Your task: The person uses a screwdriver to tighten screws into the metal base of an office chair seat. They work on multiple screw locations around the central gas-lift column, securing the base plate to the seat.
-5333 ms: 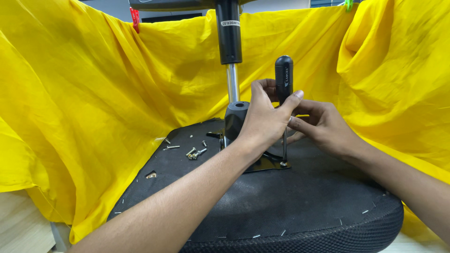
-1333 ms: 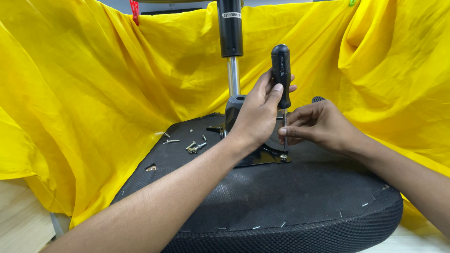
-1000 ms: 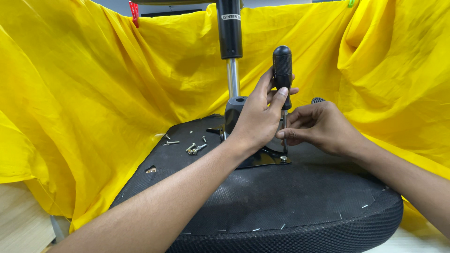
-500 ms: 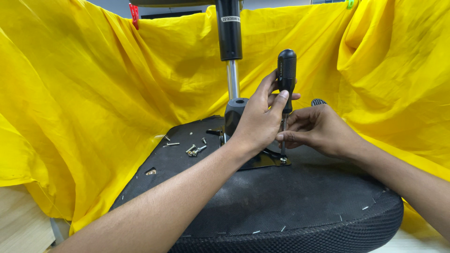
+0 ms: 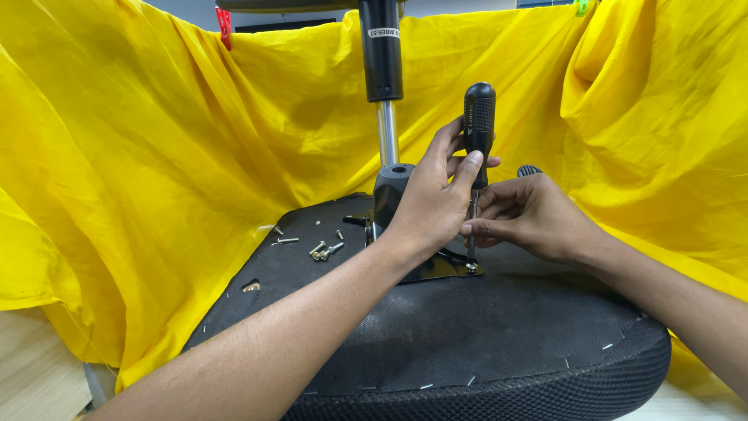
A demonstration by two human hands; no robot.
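Note:
An upturned black chair seat (image 5: 499, 343) lies in front of me with a black metal mounting plate (image 5: 436, 269) on it. A screwdriver (image 5: 478, 125) with a black handle stands upright, its tip at a screw (image 5: 470, 267) in the plate's corner. My left hand (image 5: 432, 199) grips the handle. My right hand (image 5: 526, 214) pinches the thin shaft just above the screw.
A gas lift cylinder (image 5: 381, 70) rises from the black hub (image 5: 393, 191) behind my left hand. Several loose screws (image 5: 323, 249) lie on the seat to the left. Yellow cloth (image 5: 156, 156) hangs all around. A black knob (image 5: 529, 170) shows behind my right hand.
The screwdriver stays at the same screw. My left hand has shifted its grip on the handle, which leans slightly differently. My right hand stays at the shaft.

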